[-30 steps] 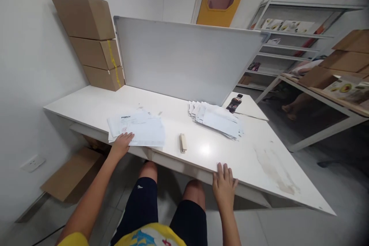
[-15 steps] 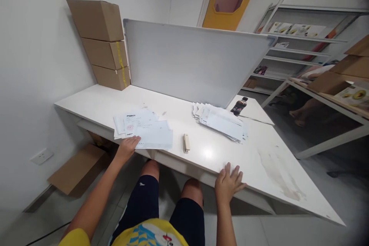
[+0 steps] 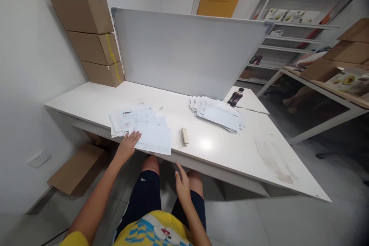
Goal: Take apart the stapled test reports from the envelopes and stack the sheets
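Note:
My left hand [image 3: 130, 143] lies flat with its fingers out on the loose spread of printed papers [image 3: 152, 136], near the front edge of the white table. The sheets overlap, and the top one juts slightly over that edge. My right hand [image 3: 182, 180] is in front of the table edge, above my thigh, with nothing in it and its thumb and fingers apart. A cream stapler [image 3: 185, 137] lies between the papers and a second, thicker stack of papers [image 3: 220, 114] further right.
A dark drink bottle [image 3: 235, 97] stands behind the right stack. The whiteboard [image 3: 184, 52] rises along the back of the white table [image 3: 245, 161], beside stacked cardboard boxes [image 3: 96, 46]. Another cardboard box [image 3: 76, 167] sits on the floor at left. Someone's legs [image 3: 296, 98] show under the far table.
My right hand has lifted off the table's front edge and moved left toward the papers. My left hand stays on the papers, now a little further onto them. The view has shifted slightly.

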A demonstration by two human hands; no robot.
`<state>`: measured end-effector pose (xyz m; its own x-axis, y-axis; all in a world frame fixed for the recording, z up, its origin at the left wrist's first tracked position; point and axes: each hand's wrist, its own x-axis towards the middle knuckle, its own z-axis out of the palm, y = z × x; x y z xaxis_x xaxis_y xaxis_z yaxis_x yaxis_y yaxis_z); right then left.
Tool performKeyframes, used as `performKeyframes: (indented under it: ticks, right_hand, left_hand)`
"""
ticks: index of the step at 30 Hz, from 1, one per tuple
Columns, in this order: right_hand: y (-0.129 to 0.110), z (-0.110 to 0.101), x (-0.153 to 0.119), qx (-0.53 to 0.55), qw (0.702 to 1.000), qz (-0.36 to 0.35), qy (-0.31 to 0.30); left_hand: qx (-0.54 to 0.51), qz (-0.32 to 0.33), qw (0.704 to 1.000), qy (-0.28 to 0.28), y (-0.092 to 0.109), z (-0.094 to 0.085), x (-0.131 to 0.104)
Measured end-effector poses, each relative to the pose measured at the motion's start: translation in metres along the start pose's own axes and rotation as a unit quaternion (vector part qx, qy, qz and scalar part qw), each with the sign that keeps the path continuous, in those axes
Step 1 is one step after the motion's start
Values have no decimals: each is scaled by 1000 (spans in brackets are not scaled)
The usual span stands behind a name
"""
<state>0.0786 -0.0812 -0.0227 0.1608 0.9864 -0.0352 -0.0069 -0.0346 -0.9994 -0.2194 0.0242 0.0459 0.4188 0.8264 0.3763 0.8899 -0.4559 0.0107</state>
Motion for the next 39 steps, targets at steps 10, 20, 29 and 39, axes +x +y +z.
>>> performKeyframes:
  ticks: [10, 20, 29, 39]
  right_hand:
    - [-61, 45, 34, 324, 915, 200, -132]
    - [-80, 35, 39, 327, 911, 223, -117]
    - [-58, 27, 39, 295, 920, 241, -86]
    - [-49, 21, 34, 279, 925, 256, -43]
  left_hand:
    - [-120, 97, 983, 95, 0, -7, -19]
    - [-136, 149, 974, 103, 12, -18, -52]
    - [-336, -324, 837, 285, 23, 23, -60]
    - [-658, -474, 574, 110, 52, -3, -44]
